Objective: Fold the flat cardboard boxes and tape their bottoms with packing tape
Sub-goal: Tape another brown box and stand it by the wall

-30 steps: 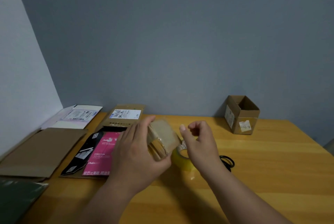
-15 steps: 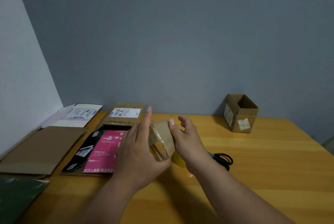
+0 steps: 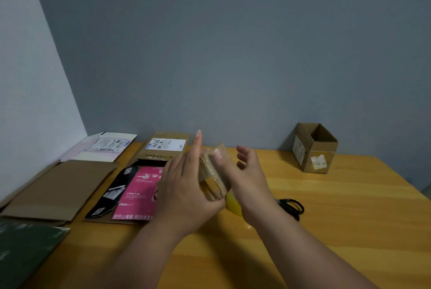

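several flat boxes [image 3: 60,186] are laid unfolded on the table [image 3: 349,207] at the left. one folded box [image 3: 313,148] is stood far right. a small box [image 3: 213,172], taped, is held mid-table: gripped by the left hand [image 3: 184,186], pressed by the right hand [image 3: 247,176] thumb, fingers apart. most boxes remain.
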